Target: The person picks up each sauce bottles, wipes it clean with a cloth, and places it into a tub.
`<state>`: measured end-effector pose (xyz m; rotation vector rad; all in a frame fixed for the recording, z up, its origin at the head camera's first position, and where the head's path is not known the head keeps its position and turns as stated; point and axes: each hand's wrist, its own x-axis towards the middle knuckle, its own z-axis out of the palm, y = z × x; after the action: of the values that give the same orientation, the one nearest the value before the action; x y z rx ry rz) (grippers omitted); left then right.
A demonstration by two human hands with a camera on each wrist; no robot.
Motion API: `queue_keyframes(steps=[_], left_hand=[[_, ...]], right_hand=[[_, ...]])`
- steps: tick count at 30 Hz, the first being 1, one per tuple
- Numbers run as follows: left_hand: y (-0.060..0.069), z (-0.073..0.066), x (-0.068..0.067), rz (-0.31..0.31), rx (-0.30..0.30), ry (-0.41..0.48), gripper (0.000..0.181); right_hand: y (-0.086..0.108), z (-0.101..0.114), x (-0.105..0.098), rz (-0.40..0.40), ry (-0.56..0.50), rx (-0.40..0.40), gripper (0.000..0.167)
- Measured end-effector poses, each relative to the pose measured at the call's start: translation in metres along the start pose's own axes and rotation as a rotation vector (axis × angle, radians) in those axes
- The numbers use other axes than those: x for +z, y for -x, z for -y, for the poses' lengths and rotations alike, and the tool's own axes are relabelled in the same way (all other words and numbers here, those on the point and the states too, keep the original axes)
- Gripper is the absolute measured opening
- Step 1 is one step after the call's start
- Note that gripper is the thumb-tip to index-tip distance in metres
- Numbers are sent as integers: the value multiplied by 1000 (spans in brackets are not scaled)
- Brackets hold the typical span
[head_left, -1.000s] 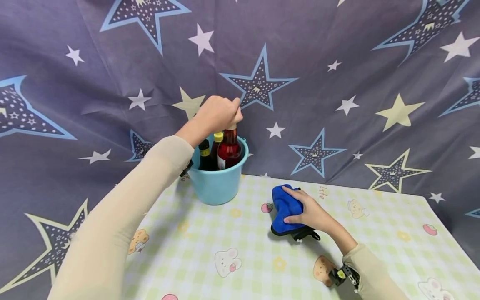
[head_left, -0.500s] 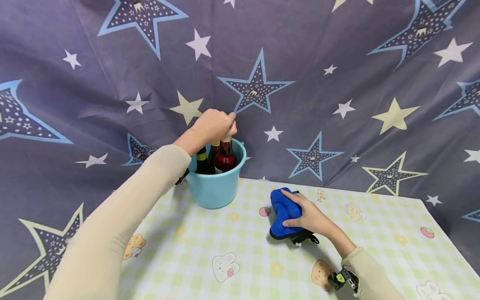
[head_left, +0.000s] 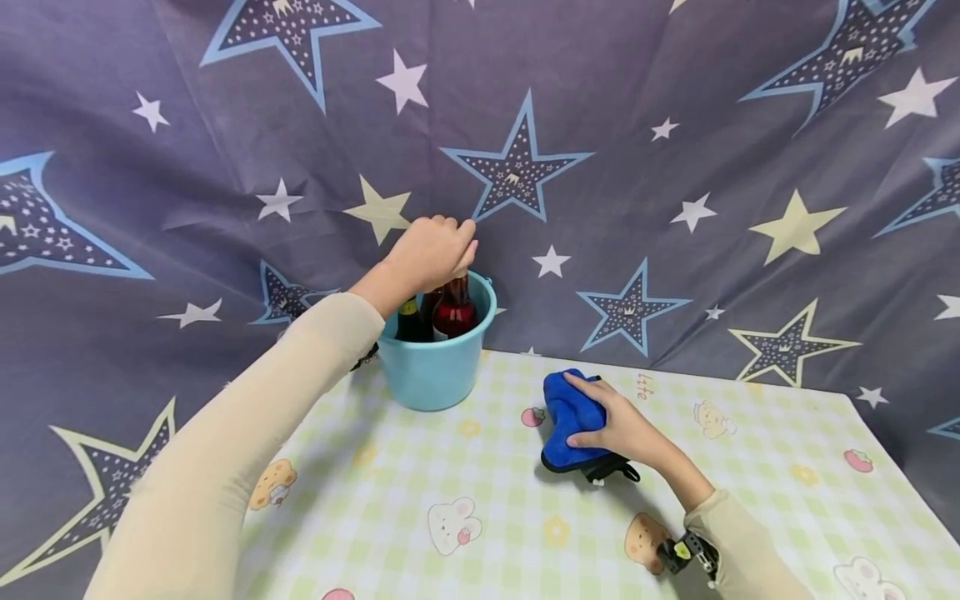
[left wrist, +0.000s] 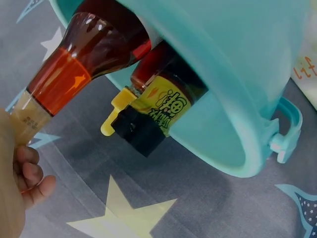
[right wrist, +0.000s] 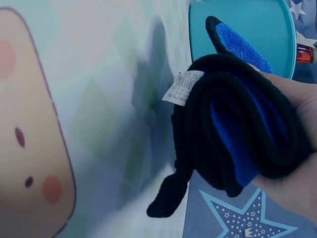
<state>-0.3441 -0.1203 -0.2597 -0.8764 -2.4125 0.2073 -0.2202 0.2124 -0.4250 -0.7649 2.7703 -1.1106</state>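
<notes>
My left hand (head_left: 433, 250) grips the pale-capped top of a bottle of red liquid (head_left: 455, 315), which stands inside a light blue bucket (head_left: 431, 375). Beside it in the bucket are a black-capped bottle (left wrist: 161, 104) with a yellow neck label and a bottle with a yellow flip cap (left wrist: 119, 106). Low over the table, my right hand (head_left: 628, 425) holds a folded blue cloth (head_left: 572, 425) between thumb and fingers. In the right wrist view, the cloth's black edging and white tag (right wrist: 183, 88) show. Bottle bases are hidden by the bucket wall.
The bucket sits at the back left of a table (head_left: 517, 533) with a green checked cover. Right behind the table hangs a dark curtain (head_left: 600, 100) with stars. A bucket handle hinge (left wrist: 285, 131) sticks out at the rim.
My left hand has lowered the bottle of red liquid deeper into the bucket, and its fingers look slightly looser. My right hand and the cloth have stayed in place.
</notes>
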Motion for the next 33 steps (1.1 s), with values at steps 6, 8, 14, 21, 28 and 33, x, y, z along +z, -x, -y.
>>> queue_keyframes(steps=[6,8,14,21,28,33], left_hand=[[0,4,-2,136,-11,74,30],[1,7,-1,176,-8,104,30],[7,16,4,186,0,132,31],[13,19,6,140,15,128,31],[14,17,4,142,9,101,32],[13,15,2,143,-44,101,33]], right_hand=[[-2,3,1,6,-10,0,88],[-2,3,1,11,-14,3,88],[0,4,1,18,-14,21,88],[1,3,3,19,-22,28,87],[0,4,2,-1,-14,14,88],[-4,7,-7,-13,-23,23,87]])
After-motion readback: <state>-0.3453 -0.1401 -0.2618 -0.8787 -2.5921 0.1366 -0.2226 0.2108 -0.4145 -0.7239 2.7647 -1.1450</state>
